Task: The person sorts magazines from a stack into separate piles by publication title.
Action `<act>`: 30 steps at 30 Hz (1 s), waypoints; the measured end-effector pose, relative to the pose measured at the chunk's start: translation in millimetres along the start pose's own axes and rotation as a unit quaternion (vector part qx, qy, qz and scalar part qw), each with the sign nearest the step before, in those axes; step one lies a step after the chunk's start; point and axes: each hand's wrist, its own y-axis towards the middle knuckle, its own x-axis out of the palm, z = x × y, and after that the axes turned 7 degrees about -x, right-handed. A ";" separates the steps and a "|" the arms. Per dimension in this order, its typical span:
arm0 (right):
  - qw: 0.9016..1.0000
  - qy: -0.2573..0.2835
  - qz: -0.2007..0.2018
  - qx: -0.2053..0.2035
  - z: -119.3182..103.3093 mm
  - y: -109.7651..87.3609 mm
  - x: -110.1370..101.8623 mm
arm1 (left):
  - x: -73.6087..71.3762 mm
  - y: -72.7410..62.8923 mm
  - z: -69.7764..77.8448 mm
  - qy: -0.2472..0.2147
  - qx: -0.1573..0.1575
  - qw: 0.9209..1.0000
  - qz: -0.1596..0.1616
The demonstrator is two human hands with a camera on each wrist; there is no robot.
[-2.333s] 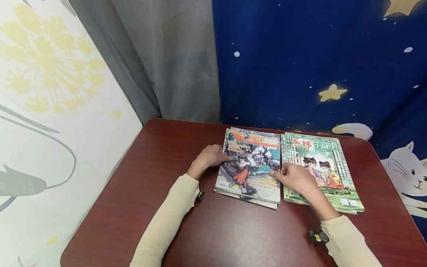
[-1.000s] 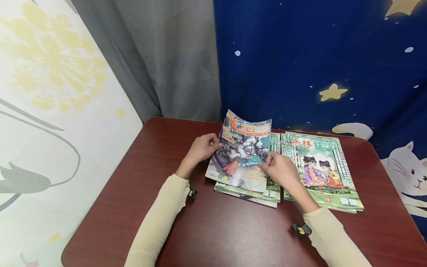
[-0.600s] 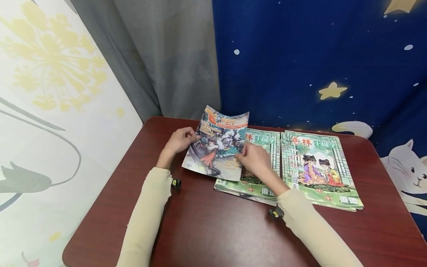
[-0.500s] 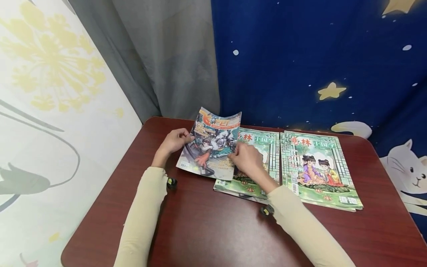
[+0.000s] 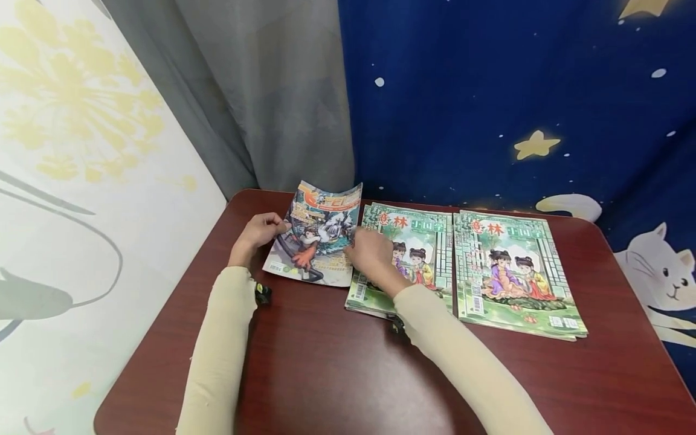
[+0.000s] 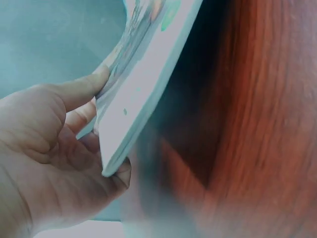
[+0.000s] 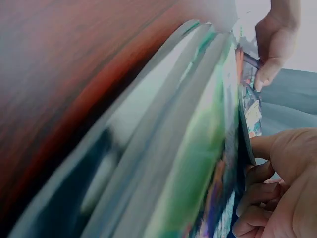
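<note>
A magazine (image 5: 318, 238) with an orange title and a figure in red hangs slightly bowed over the table's back left, held by both hands. The left hand (image 5: 260, 234) pinches its left edge; in the left wrist view the thumb lies on the cover and fingers curl behind the edge. The right hand (image 5: 372, 254) grips the right edge between thumb and curled fingers, above the middle stack of green magazines (image 5: 418, 226). The magazine's right edge overlaps that stack's left side in the head view. In the right wrist view the stack's layered edges (image 7: 163, 129) show beside the fingers.
Another stack of green magazines (image 5: 522, 272) lies on the right, a narrow gap from the middle one. The dark red table (image 5: 326, 362) reaches toward the person. A grey curtain (image 5: 293, 90) and a blue starry curtain (image 5: 462, 90) hang behind, with a white patterned surface (image 5: 109, 181) at left.
Both hands have lifted the orange-titled magazine off the middle stack and carried it left. A green magazine's cover now shows on top of that stack.
</note>
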 end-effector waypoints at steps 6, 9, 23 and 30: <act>0.999 -0.034 -0.008 0.007 -6.8 8.7 9.3 | 4.5 3.8 -3.8 0.042 -0.020 0.998 0.034; 0.999 -0.040 -0.013 0.013 -8.3 11.1 9.9 | 7.0 5.2 -4.7 0.047 -0.028 0.997 0.051; 0.995 -0.091 -0.017 0.035 -17.6 8.7 14.3 | 16.9 2.1 7.9 0.180 -0.072 0.976 0.100; 0.995 -0.088 -0.035 0.034 -20.4 8.2 12.0 | 11.7 -2.2 5.4 0.206 -0.085 0.970 0.094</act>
